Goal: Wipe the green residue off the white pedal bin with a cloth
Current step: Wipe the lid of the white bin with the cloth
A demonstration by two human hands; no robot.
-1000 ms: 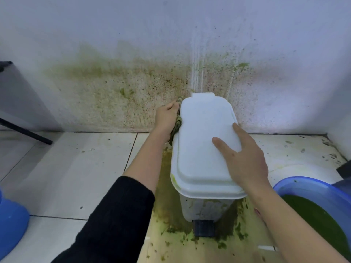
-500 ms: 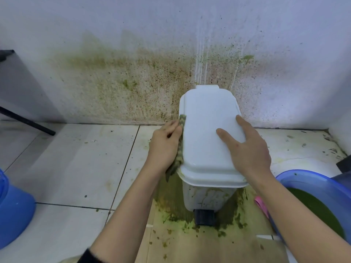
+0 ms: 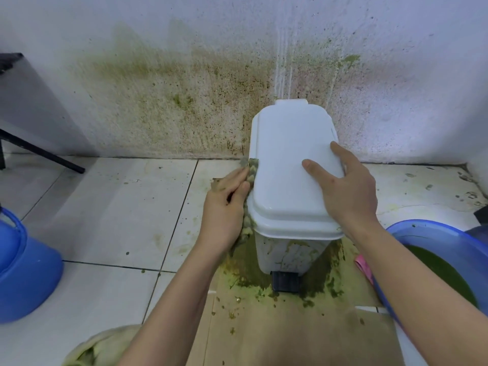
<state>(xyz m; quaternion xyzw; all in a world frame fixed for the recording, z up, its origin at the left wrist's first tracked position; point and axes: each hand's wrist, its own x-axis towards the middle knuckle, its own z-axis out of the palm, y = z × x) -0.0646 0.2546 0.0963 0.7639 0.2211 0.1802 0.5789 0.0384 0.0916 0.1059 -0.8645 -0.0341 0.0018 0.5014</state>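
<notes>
Seen from the head camera, the white pedal bin (image 3: 290, 249) stands on the floor (image 3: 105, 207) against the wall (image 3: 184, 101), on a brown sheet (image 3: 264, 334) smeared with green residue (image 3: 237, 273). Its lid (image 3: 285, 154) is down and looks clean on top, while the front of the bin below the lid carries green streaks, and the black pedal (image 3: 285, 281) sticks out at its foot. The left hand (image 3: 224, 207) is at the bin's left side, its fingers (image 3: 239, 178) bent round a soiled cloth (image 3: 248, 225) and pressing it against the lid's left edge. The cloth runs from above the fingertips down past the heel of the hand to the side of the bin. The right hand (image 3: 348, 191) lies flat on the right part of the lid, fingers straight and spread, grasping nothing. The wall behind the bin is spattered green and brown in a wide band, with pale vertical streaks just above the lid. To the right, just beside the right forearm, a blue basin (image 3: 435, 233) holds dark green liquid (image 3: 443, 270), and a small pink thing (image 3: 363, 265) shows between basin and bin. At the left edge stands a blue container (image 3: 23, 265). A pale stained rag (image 3: 105, 344) lies at the bottom edge beneath the left forearm. A black leg (image 3: 39, 151) slants across the floor at the far left.
</notes>
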